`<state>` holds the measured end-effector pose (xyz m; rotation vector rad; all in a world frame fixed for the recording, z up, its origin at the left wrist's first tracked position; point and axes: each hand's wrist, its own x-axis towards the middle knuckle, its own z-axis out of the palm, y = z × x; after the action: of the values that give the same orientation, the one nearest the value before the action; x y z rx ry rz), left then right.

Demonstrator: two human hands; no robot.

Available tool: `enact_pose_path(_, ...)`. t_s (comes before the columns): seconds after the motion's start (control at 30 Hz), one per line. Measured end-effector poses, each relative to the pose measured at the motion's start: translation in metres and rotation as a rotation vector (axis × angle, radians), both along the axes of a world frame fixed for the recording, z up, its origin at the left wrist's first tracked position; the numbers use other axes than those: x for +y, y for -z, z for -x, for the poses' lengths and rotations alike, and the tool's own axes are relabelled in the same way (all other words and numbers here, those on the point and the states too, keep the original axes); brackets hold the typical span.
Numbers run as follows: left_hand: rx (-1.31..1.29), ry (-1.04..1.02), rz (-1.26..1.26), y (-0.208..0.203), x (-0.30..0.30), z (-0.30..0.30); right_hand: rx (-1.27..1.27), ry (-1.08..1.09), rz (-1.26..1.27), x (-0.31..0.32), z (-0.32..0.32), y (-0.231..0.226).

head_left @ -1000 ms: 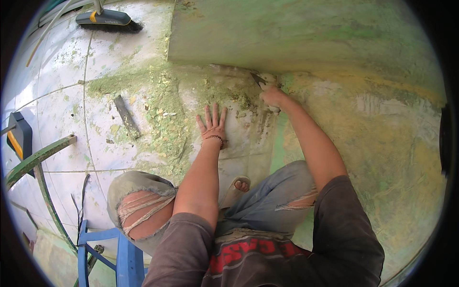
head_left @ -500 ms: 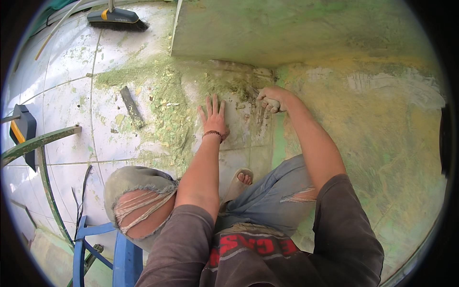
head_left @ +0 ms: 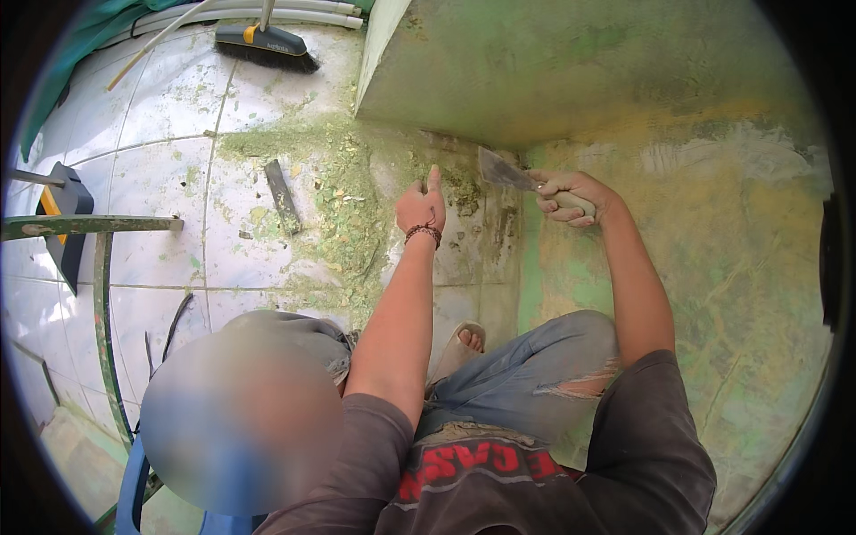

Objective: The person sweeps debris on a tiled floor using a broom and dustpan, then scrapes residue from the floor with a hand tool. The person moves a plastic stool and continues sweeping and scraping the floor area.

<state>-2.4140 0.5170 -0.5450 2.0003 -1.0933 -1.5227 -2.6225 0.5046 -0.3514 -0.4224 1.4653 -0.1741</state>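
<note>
In my right hand (head_left: 575, 198) is a putty knife (head_left: 505, 169), its grey handle wrapped by my fingers. The wide metal blade is raised and points left, near the corner where floor and walls meet. My left hand (head_left: 422, 205) holds nothing; one finger stretches out while others look partly bent. It hovers over or rests on the dusty tile beside the scrapings (head_left: 343, 201), I cannot tell which. Green-yellow flakes and powder lie in a heap to its left. A dark flat strip (head_left: 283, 197) lies on the tiles beyond them.
A broom head (head_left: 266, 46) and white pipes (head_left: 294, 11) are at the far left. A dustpan (head_left: 68, 218) stands left, behind a green metal frame (head_left: 104, 312). Part of a blue plastic chair (head_left: 132, 486) shows at lower left, beside a blurred patch. Green walls close the right.
My right hand has lifted the putty knife off the corner and drawn it right. My left hand, spread flat before, has turned and partly closed. The view has shifted slightly.
</note>
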Motion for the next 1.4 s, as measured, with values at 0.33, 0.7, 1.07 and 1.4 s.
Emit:
enact_pose_path(0.33, 0.817, 0.154, 0.142, -0.049, -0.026, 0.001, -0.157, -0.093, 0.148, 0.033, -0.011, -0.014)
enact_pose_path(0.7, 0.784, -0.086, 0.111, -0.041, -0.026, -0.023, 0.302, -0.361, 0.259, 0.036, -0.008, -0.045)
enact_pose_path(1.07, -0.065, 0.029, 0.059, 0.018, -0.007, -0.045, 0.956, -0.626, -0.172, 0.055, 0.045, 0.100)
enact_pose_path(1.4, 0.213, -0.058, -0.073, 0.043, 0.001, -0.052, 0.754, -0.885, -0.071, -0.007, 0.015, 0.118)
